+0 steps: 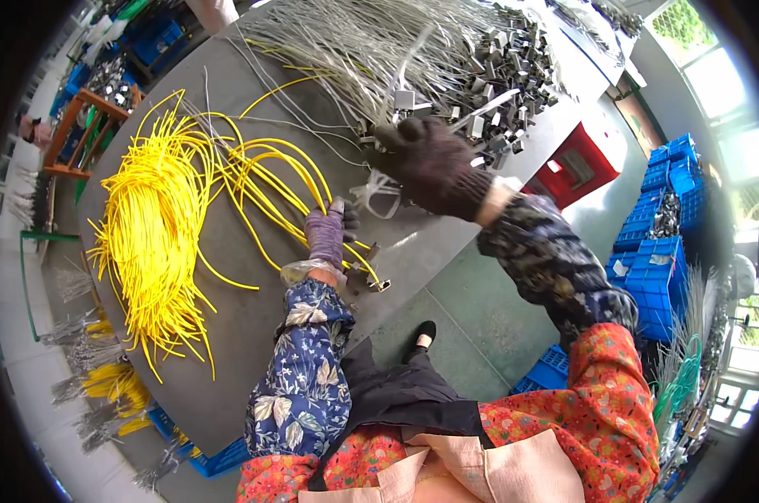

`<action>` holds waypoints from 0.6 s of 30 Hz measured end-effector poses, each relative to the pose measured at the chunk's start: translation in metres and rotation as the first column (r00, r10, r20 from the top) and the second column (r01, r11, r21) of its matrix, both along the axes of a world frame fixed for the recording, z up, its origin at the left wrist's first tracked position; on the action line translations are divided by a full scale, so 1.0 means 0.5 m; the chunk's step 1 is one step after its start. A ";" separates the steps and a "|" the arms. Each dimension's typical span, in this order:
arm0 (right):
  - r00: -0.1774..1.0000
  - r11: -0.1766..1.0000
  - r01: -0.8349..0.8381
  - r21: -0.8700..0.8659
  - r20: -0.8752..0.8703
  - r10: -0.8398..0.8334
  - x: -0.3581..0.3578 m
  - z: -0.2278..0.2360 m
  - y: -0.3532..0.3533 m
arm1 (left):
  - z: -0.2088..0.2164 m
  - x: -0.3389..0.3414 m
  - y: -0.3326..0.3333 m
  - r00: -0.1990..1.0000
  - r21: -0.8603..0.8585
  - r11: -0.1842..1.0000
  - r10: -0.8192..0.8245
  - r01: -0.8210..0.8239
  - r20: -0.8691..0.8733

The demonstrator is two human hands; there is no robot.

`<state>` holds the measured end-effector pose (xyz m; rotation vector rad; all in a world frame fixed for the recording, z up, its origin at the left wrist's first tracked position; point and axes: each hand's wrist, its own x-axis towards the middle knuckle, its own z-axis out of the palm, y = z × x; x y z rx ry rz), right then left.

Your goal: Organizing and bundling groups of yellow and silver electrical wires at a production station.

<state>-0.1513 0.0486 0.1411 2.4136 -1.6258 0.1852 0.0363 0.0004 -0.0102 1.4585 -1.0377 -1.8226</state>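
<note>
My left hand (329, 233), in a purple-grey glove, is closed around a few yellow plastic-coated wires (287, 155) over the table's near edge. Just below that hand, a small metal fitting (380, 286) sits at the wires' near end. My right hand (426, 159), in a dark brown glove, is raised to the right with its fingers curled. What it holds, if anything, is hidden. Beyond it lies a heap of small metal blocks (514, 75) joined to thin grey wires (337, 33). Left of my left hand lies a big bundle of yellow wires (153, 235).
The grey table (228, 335) ends in an edge close to me. A red box (574, 163) stands beside its right side. Blue crates (656, 277) are stacked at the right, with another blue crate (547, 369) on the floor. An orange frame (82, 134) stands at the left.
</note>
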 end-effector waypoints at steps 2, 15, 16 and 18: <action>0.991 0.990 -0.121 -0.073 -0.070 0.116 0.009 -0.055 -0.046 | 0.002 0.000 0.003 0.995 -0.030 0.996 0.081 -0.079 0.066; -0.301 0.911 -0.052 0.408 0.864 -0.404 -0.006 0.036 -0.084 | -0.021 0.073 0.017 0.980 0.214 0.977 0.028 0.016 -0.197; 0.195 0.892 0.237 0.385 0.881 -0.432 -0.033 0.066 -0.080 | -0.031 0.079 0.014 0.966 0.292 0.956 0.042 0.036 -0.255; 0.673 0.978 0.204 0.051 0.718 -0.178 -0.160 0.105 -0.087 | -0.012 0.069 0.024 0.968 0.282 0.959 0.031 0.042 -0.249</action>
